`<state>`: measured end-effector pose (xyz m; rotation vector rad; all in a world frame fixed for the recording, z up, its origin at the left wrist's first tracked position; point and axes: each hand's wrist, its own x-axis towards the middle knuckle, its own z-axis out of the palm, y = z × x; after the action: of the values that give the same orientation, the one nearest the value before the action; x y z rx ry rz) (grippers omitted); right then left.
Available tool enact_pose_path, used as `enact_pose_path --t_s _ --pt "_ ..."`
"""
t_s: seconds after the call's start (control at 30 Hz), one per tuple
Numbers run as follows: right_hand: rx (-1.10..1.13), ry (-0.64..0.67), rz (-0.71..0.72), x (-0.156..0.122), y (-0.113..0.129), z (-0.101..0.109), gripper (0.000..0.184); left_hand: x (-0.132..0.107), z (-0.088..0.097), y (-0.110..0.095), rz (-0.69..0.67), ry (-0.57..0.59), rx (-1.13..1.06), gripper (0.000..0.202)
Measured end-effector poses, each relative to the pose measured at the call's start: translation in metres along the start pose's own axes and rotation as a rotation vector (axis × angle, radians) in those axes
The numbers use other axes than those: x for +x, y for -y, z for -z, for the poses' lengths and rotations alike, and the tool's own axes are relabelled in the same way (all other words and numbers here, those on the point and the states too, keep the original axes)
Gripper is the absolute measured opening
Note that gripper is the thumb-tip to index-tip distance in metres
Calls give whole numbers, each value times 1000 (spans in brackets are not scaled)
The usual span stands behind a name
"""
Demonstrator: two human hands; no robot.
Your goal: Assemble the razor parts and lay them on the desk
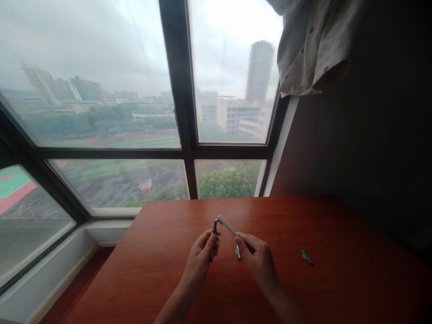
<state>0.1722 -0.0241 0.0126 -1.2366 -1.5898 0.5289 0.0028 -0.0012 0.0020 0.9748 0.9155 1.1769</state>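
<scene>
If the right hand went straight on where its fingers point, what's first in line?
The right hand points up-left, so most likely the left hand, which pinches the grey end piece of the white rod that the right holds. Depth is unclear.

- We see soft, overcast daylight entering through the window (135, 90).
- We find the wall (371, 135) at right dark and shadowed.
- The desk (337, 279) shows a faint sheen.
- Frame lines bow near the edges; the distant buildings look hazy.

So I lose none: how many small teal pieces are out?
2 teal pieces: one by the right hand, one alone on the table further right. Others may be hidden.
</scene>
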Motion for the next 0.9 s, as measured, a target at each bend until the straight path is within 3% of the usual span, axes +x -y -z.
enact_pose_path --t_s 0.9 --pt "-8 -21 -22 1 -2 0 33 -2 -2 -3 -15 23 27 32"
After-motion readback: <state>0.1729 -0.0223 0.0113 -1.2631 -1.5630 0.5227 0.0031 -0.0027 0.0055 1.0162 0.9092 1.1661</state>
